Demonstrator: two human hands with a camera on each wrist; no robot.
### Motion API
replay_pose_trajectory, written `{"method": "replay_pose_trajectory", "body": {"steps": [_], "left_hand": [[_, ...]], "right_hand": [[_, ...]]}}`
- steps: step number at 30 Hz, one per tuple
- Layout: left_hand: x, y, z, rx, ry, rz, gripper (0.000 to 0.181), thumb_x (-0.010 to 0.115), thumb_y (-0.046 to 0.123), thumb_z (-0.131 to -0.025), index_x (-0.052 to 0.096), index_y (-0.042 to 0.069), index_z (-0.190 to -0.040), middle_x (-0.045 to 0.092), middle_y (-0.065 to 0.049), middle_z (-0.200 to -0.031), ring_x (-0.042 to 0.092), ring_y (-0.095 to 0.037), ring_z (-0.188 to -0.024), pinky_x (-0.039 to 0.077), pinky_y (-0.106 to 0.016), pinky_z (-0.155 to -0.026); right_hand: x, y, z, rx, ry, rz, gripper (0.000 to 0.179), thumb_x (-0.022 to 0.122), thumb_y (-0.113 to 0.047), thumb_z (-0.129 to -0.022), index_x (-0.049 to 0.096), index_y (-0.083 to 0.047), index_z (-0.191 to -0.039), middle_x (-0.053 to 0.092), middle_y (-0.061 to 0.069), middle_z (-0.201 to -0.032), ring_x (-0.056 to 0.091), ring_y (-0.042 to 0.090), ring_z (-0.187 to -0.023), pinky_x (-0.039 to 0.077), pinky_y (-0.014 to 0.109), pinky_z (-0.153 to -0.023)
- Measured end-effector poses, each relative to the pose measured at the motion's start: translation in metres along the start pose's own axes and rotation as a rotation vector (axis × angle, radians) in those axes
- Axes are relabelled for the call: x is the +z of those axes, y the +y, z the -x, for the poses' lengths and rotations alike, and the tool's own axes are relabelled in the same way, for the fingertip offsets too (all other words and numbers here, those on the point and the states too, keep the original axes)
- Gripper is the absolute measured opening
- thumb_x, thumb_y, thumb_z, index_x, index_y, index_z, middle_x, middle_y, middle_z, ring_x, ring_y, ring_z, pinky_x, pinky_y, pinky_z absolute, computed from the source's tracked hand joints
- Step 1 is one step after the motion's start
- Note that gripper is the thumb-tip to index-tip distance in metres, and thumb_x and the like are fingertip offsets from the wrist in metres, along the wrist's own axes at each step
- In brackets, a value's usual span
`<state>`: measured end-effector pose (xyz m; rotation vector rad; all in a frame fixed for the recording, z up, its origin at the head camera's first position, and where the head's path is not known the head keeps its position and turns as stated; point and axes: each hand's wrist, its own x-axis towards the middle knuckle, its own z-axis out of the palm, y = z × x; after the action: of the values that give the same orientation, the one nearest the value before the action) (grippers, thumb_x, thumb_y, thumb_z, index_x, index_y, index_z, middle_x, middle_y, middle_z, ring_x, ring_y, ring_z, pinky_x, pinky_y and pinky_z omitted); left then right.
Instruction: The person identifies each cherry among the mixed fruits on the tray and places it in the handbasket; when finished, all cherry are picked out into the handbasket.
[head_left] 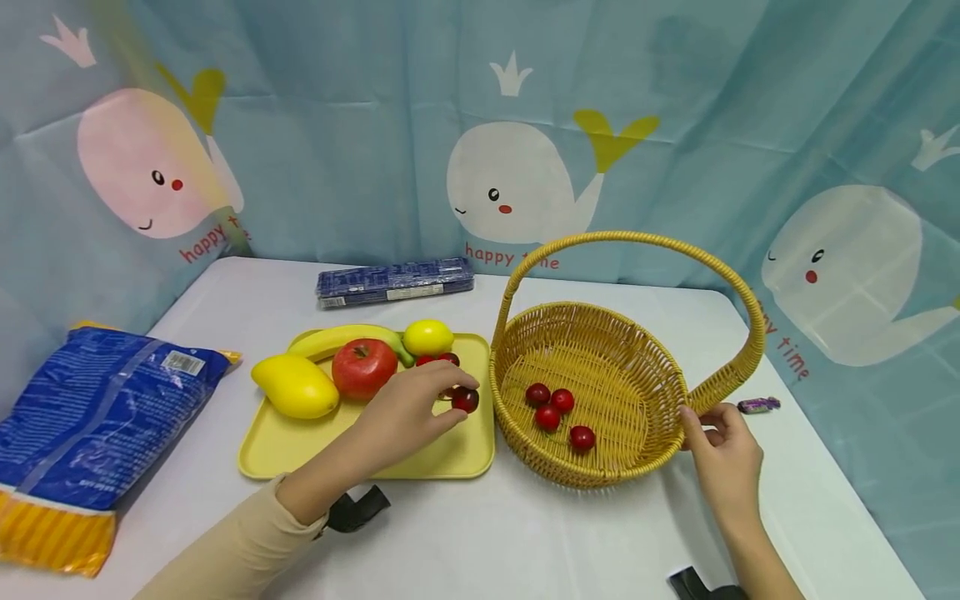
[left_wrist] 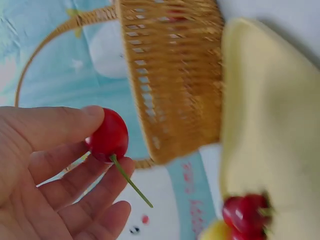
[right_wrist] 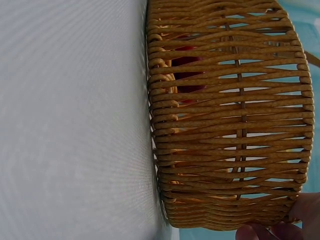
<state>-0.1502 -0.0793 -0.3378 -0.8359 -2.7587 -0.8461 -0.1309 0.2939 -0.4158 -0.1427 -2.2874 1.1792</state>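
Observation:
My left hand (head_left: pixel 405 410) pinches a dark red cherry (head_left: pixel 465 400) between thumb and fingers, over the right side of the yellow tray (head_left: pixel 442 462). In the left wrist view the cherry's green stem (left_wrist: pixel 131 181) points away from the fingers. The wicker basket (head_left: pixel 528 450) stands just right of the tray, with several cherries (head_left: pixel 547 417) on its bottom. My right hand (head_left: pixel 727 454) grips the basket's rim near the right foot of the handle, thumb on top. More cherries (head_left: pixel 448 358) lie on the tray, partly hidden by my left hand.
The tray also bears a mango (head_left: pixel 295 386), an apple (head_left: pixel 364 368), a banana (head_left: pixel 330 340) and a lemon (head_left: pixel 428 337). Behind it lies a blue packet (head_left: pixel 395 282). A blue and orange bag (head_left: pixel 97 417) lies left; a small purple wrapped candy (head_left: pixel 759 405) lies right.

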Motion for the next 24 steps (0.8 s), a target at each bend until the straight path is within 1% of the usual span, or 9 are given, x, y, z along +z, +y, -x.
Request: {"method": "replay_pose_trajectory", "body": {"steps": [3,5,7,9,11,15,19,22,24], "left_hand": [[0.002,0.013,-0.011,0.082,-0.007,0.070,0.031,0.074,0.014,-0.078,0.066,0.014,-0.108,0.063,0.005,-0.101,0.059,-0.008,-0.089,0.050,-0.025,-0.079],[0.005,0.021,-0.020,0.121,-0.026,0.091,0.030,0.073,0.015,-0.080,0.066,0.015,-0.109,0.063,0.006,-0.103,0.058,-0.007,-0.091,0.049,-0.024,-0.080],[0.010,0.029,-0.029,0.147,-0.055,0.092,0.029,0.071,0.017,-0.081,0.065,0.016,-0.109,0.062,0.007,-0.103,0.056,-0.006,-0.093,0.048,-0.023,-0.080],[0.015,0.036,-0.039,0.157,-0.086,0.087,0.029,0.070,0.019,-0.082,0.065,0.016,-0.110,0.062,0.007,-0.105,0.055,-0.006,-0.094,0.047,-0.022,-0.080],[0.022,0.042,-0.048,0.161,-0.116,0.086,0.029,0.069,0.021,-0.083,0.065,0.016,-0.111,0.062,0.006,-0.105,0.055,-0.006,-0.092,0.047,-0.021,-0.078],[0.038,0.050,-0.064,0.159,-0.171,0.077,0.028,0.068,0.023,-0.084,0.065,0.016,-0.112,0.063,0.006,-0.106,0.055,-0.006,-0.089,0.046,-0.019,-0.077],[0.053,0.054,-0.077,0.161,-0.212,0.040,0.029,0.068,0.025,-0.084,0.066,0.017,-0.112,0.064,0.006,-0.107,0.056,-0.008,-0.096,0.045,-0.020,-0.081],[0.064,0.054,-0.086,0.157,-0.245,0.036,0.028,0.068,0.024,-0.084,0.066,0.016,-0.112,0.064,0.006,-0.106,0.057,-0.009,-0.099,0.044,-0.021,-0.084],[0.071,0.054,-0.091,0.154,-0.270,0.036,0.028,0.068,0.022,-0.084,0.066,0.016,-0.111,0.064,0.006,-0.105,0.056,-0.009,-0.098,0.044,-0.020,-0.083]], "right_hand": [[-0.001,-0.010,0.001,0.043,0.002,0.014,0.021,0.063,-0.019,-0.088,0.056,-0.002,-0.098,0.059,-0.005,-0.082,0.058,0.003,-0.052,0.043,0.013,-0.050],[-0.001,-0.016,0.001,0.081,0.006,0.024,0.022,0.064,-0.019,-0.088,0.056,-0.002,-0.099,0.059,-0.007,-0.081,0.058,0.002,-0.052,0.043,0.013,-0.050],[-0.001,-0.019,0.001,0.114,-0.001,0.025,0.022,0.064,-0.019,-0.088,0.056,-0.002,-0.099,0.057,-0.010,-0.081,0.057,0.001,-0.052,0.043,0.013,-0.051],[-0.001,-0.019,0.001,0.132,-0.005,0.028,0.022,0.064,-0.018,-0.087,0.056,-0.001,-0.100,0.057,-0.012,-0.080,0.057,0.001,-0.052,0.043,0.013,-0.051],[-0.001,-0.019,0.001,0.138,-0.004,0.026,0.022,0.064,-0.017,-0.087,0.057,-0.001,-0.100,0.056,-0.013,-0.080,0.057,0.002,-0.052,0.043,0.013,-0.050],[0.000,-0.017,0.001,0.138,-0.001,0.020,0.021,0.065,-0.018,-0.087,0.057,-0.003,-0.099,0.056,-0.014,-0.080,0.058,0.002,-0.052,0.043,0.014,-0.050],[0.000,-0.017,0.001,0.126,-0.006,0.016,0.022,0.064,-0.019,-0.087,0.057,-0.003,-0.100,0.057,-0.010,-0.081,0.058,0.002,-0.053,0.043,0.014,-0.051],[0.000,-0.018,0.001,0.119,-0.008,0.017,0.022,0.064,-0.019,-0.088,0.057,-0.003,-0.100,0.058,-0.006,-0.084,0.058,0.002,-0.053,0.043,0.014,-0.051],[0.000,-0.019,0.002,0.117,-0.008,0.019,0.022,0.064,-0.019,-0.088,0.057,-0.002,-0.101,0.058,-0.004,-0.085,0.058,0.002,-0.053,0.043,0.014,-0.051]]}}
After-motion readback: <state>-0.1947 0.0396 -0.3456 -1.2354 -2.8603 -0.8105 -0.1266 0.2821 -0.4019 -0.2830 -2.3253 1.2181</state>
